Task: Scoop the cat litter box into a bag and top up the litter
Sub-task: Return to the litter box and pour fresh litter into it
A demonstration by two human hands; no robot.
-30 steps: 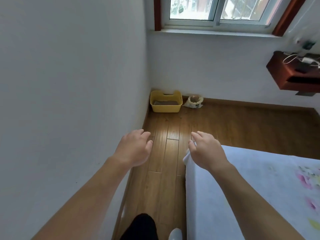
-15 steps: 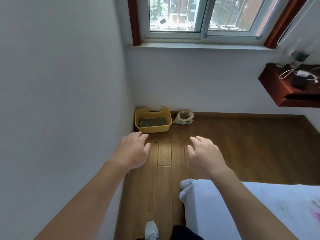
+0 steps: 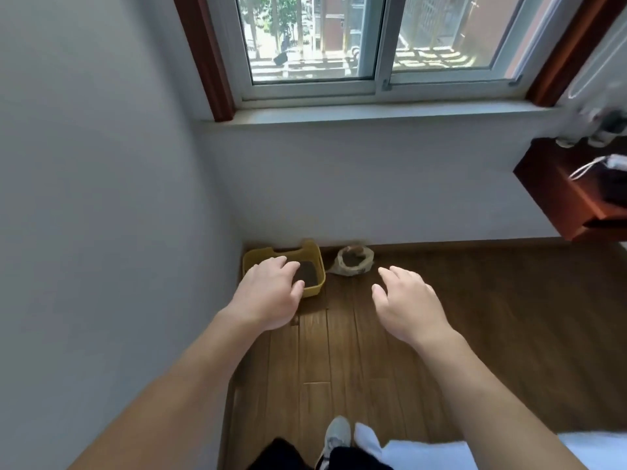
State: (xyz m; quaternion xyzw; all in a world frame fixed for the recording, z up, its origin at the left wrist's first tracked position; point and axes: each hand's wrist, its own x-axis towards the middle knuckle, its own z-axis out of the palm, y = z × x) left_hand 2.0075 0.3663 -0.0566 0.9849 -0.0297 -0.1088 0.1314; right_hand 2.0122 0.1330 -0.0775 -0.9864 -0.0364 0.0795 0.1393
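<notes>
**Mia:** What is the job right now?

**Ben:** I think it is getting over to the litter box (image 3: pixel 315 253). Both hands hold nothing. The left hand (image 3: pixel 268 296) and the right hand (image 3: pixel 407 300) are out in front, palms down, fingers loose and a bit bent.

**Mia:** Where is the box?

**Ben:** It is the yellow tub on the floor (image 3: pixel 475 317), tucked in the corner, a little left of the middle of the frame. It has dark litter in it. The left hand covers its near left part in the picture. I think that hand is up in the air in front of it and not touching it.

**Mia:** And the bag?

**Ben:** A small open bag (image 3: pixel 353 264) sits just beside the box, on its right, by the wall. It shows between the two hands, a bit higher in the frame. Something dark is inside. I cannot tell what.

**Mia:** How do you do this bit well?

**Ben:** Walk up close, then bend down low in front of the box. Look for a tool to scoop with, because I cannot see one. Pull the bag right next to the box so nothing drops on the floor.
</notes>
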